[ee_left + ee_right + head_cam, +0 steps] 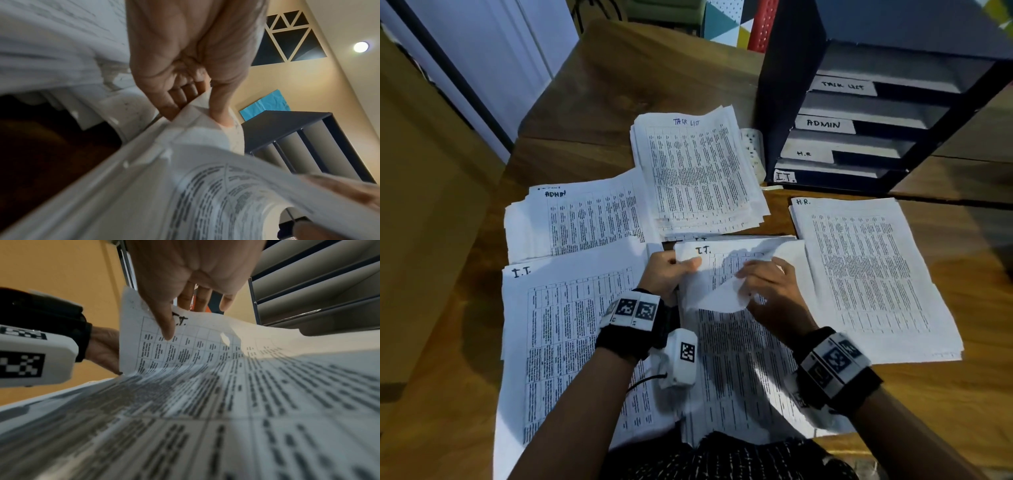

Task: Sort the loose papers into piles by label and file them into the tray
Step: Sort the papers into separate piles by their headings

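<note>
Papers (726, 270) labelled I.T. curled up, pinched by both hands (719, 284)

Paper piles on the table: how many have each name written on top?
I.T. piles: 2
ADMIN pile: 1
TASK LIST pile: 1
H.R. pile: 1
Total: 5
</note>
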Demonstrator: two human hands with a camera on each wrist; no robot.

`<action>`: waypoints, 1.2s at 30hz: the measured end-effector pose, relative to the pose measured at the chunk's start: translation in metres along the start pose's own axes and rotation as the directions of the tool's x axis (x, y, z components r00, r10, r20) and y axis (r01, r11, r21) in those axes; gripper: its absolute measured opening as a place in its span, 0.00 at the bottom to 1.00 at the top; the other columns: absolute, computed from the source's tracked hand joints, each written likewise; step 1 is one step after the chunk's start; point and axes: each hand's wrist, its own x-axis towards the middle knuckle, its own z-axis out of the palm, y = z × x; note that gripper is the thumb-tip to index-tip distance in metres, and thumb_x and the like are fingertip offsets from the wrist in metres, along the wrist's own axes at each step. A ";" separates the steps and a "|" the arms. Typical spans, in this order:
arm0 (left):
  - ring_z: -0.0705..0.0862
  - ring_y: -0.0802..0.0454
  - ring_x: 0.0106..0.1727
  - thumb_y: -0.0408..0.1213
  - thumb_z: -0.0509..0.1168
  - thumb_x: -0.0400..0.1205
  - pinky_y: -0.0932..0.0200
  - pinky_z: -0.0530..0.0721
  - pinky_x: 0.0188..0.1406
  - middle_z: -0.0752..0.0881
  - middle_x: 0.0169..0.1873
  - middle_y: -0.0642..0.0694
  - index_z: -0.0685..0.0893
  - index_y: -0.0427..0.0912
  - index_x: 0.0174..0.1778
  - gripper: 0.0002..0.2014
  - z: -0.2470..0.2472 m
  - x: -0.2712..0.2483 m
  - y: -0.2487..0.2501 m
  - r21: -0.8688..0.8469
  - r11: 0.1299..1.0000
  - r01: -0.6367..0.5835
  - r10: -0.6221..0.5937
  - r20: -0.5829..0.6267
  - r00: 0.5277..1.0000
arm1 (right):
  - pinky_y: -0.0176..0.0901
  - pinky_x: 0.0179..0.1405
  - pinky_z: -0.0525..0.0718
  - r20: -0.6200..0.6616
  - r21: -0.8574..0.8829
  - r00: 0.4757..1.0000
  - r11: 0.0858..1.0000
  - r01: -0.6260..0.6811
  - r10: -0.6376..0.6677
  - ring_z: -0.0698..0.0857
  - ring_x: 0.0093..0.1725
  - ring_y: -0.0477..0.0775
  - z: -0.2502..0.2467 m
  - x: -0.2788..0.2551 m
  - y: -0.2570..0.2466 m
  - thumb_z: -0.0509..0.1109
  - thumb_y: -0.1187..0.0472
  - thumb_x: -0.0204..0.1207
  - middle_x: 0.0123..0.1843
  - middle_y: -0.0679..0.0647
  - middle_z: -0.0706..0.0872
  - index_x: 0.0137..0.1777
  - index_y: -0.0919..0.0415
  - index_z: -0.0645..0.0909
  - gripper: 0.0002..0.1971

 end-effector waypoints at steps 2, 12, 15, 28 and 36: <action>0.86 0.55 0.31 0.28 0.65 0.79 0.66 0.84 0.31 0.89 0.32 0.46 0.82 0.22 0.50 0.11 0.004 -0.004 0.005 -0.040 0.999 -0.006 0.008 0.046 0.999 | 0.57 0.66 0.68 0.025 0.064 0.999 0.997 -0.045 0.044 0.74 0.66 0.49 -0.004 0.005 -0.003 0.60 0.61 0.64 0.62 0.55 0.84 0.32 0.52 0.75 0.05; 0.82 0.33 0.62 0.48 0.57 0.83 0.35 0.74 0.68 0.82 0.60 0.28 0.83 0.30 0.55 0.22 0.010 -0.007 0.014 -0.162 0.981 0.107 -0.095 0.084 0.992 | 0.45 0.59 0.67 0.031 -0.001 0.998 0.999 0.046 -0.046 0.77 0.53 0.46 -0.009 0.019 -0.010 0.61 0.65 0.64 0.43 0.52 0.88 0.35 0.56 0.80 0.07; 0.83 0.36 0.54 0.45 0.57 0.84 0.41 0.78 0.61 0.83 0.51 0.29 0.83 0.32 0.47 0.18 0.005 -0.001 0.010 -0.102 0.991 0.081 -0.079 0.029 0.996 | 0.45 0.52 0.76 0.015 -0.003 0.998 0.998 0.065 -0.065 0.78 0.49 0.49 -0.011 -0.002 -0.016 0.64 0.68 0.65 0.42 0.57 0.87 0.43 0.55 0.73 0.09; 0.82 0.54 0.53 0.37 0.58 0.84 0.60 0.79 0.58 0.84 0.51 0.46 0.77 0.33 0.64 0.15 0.011 -0.026 0.025 0.102 0.989 -0.105 0.062 0.353 0.934 | 0.52 0.62 0.56 0.321 -0.373 0.847 0.879 -0.297 0.423 0.61 0.71 0.59 -0.022 0.054 -0.014 0.71 0.58 0.72 0.74 0.51 0.70 0.62 0.56 0.79 0.18; 0.83 0.44 0.47 0.43 0.72 0.72 0.54 0.79 0.45 0.84 0.42 0.37 0.83 0.32 0.51 0.18 0.034 -0.033 0.011 0.280 0.955 -0.102 0.086 0.066 0.994 | 0.55 0.72 0.60 -0.011 0.001 0.836 0.836 -0.548 0.548 0.64 0.72 0.57 -0.030 0.062 -0.010 0.77 0.58 0.67 0.72 0.54 0.71 0.67 0.57 0.73 0.28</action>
